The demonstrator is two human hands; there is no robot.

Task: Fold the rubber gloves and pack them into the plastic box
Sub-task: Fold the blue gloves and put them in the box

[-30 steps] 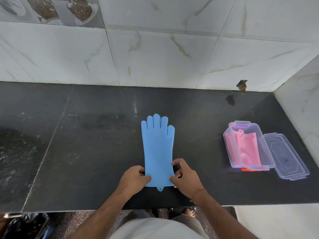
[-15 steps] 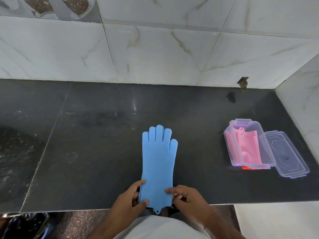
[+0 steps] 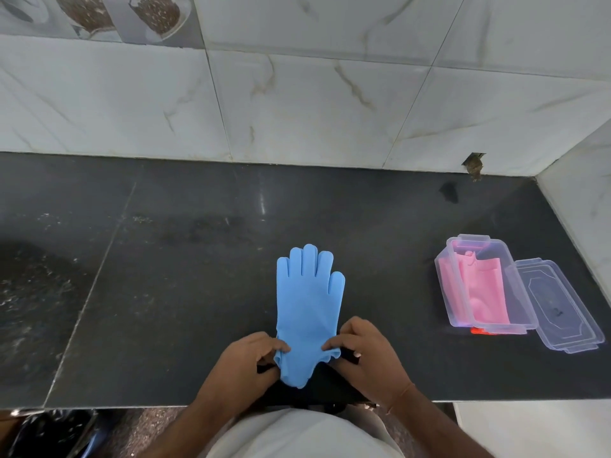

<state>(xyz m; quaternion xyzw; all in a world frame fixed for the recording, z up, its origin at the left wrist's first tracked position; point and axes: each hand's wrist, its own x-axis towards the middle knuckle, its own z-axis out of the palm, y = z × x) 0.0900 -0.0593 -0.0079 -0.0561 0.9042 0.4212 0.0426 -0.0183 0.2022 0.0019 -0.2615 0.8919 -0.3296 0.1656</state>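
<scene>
A blue glove (image 3: 309, 309) lay flat on the dark counter (image 3: 165, 276), close to the front edge. Its fingers pointed away from the person, toward the white tiled wall (image 3: 297, 104). The cuff end was nearest the person and looked bunched and wrinkled.

The left hand (image 3: 246, 361) pinched the left side of the cuff. Its thumb and fingers were curled onto the rubber. The right hand (image 3: 362, 353) pinched the right side of the cuff the same way, with bent fingers holding the edge. A thin thread band (image 3: 398, 396) sat around the right wrist. Between the two hands the cuff dipped down in a soft point toward the counter's edge.

Off to the right stood a clear plastic box (image 3: 446, 292), well apart from the blue glove. A pink glove (image 3: 479, 292) was already inside it (it looked folded, but the clear wall made that a bit hard to see). Something small and red (image 3: 481, 331) peeked out under the box's near end. I could not tell what it was. The clear lid (image 3: 558, 304) lay just beside the box on its right, touching or nearly touching it.

At the bottom, the person's light shirt (image 3: 297, 438) showed. A black bag (image 3: 49, 431) sat low on the left, below the counter.
</scene>
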